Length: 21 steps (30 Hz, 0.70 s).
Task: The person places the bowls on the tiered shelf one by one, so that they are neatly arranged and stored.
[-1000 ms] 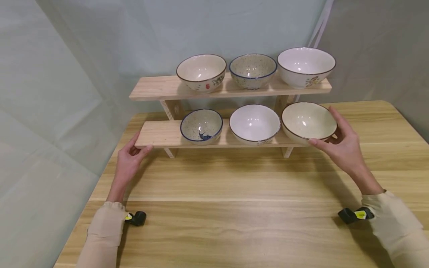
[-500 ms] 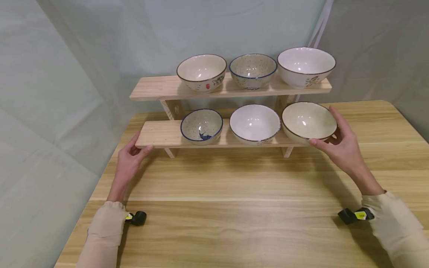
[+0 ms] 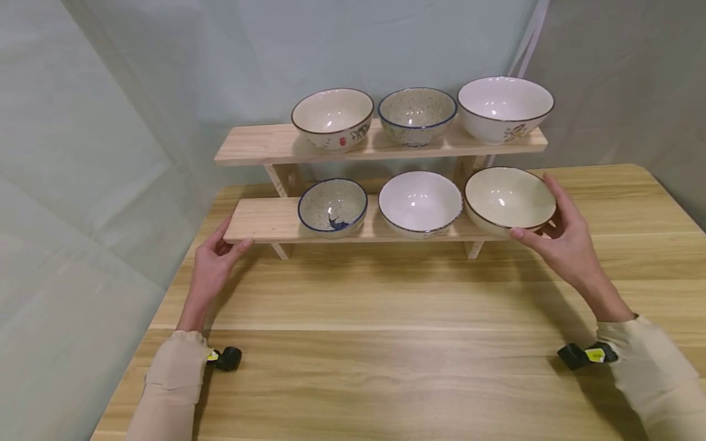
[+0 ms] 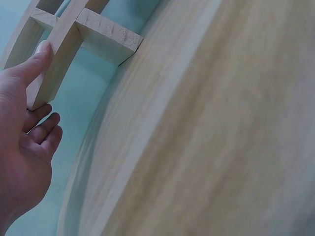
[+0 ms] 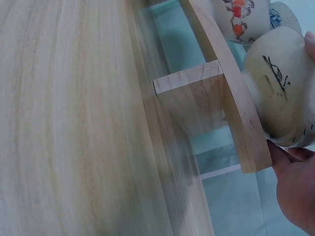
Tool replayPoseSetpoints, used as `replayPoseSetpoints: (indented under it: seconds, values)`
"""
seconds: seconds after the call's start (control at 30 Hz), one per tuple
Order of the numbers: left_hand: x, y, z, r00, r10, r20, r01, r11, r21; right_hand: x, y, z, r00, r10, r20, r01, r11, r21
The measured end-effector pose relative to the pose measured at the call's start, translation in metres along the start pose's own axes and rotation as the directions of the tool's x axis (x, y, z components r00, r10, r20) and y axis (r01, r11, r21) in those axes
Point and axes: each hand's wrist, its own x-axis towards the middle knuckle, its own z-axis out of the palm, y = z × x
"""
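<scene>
My left hand (image 3: 212,263) grips the left end of the lower plank of a two-tier wooden shelf (image 3: 265,220); in the left wrist view its thumb (image 4: 42,51) lies on the plank with the other fingers curled at the end. At the right end of that tier, my right hand (image 3: 568,245) holds a cream bowl (image 3: 510,199) with a dark rim, thumb at the front and index finger at the far side. In the right wrist view the bowl (image 5: 278,83) sits against the plank, with fingers right at the plank's end.
Beside it on the lower tier are a white bowl (image 3: 420,205) and a speckled blue-rimmed bowl (image 3: 333,208). Above stand a cream bowl (image 3: 333,119), a grey speckled bowl (image 3: 417,116) and a larger white bowl (image 3: 504,110). The shelf rests on a wooden table (image 3: 386,343) before a pale curtain (image 3: 138,122).
</scene>
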Motion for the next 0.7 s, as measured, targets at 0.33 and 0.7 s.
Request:
replayPoseSetpoints:
  seconds: [0.33,0.7]
  values:
    - [-0.002,0.001,-0.001,1.000,0.003,0.011,-0.003,1.000,-0.003,-0.007,0.005,-0.005,0.996,-0.085,-0.027,0.088,0.972,0.219]
    - [-0.009,0.005,-0.006,0.999,0.038,0.024,-0.040,0.995,0.092,-0.026,0.007,-0.016,0.983,-0.162,-0.086,0.175,0.971,0.166]
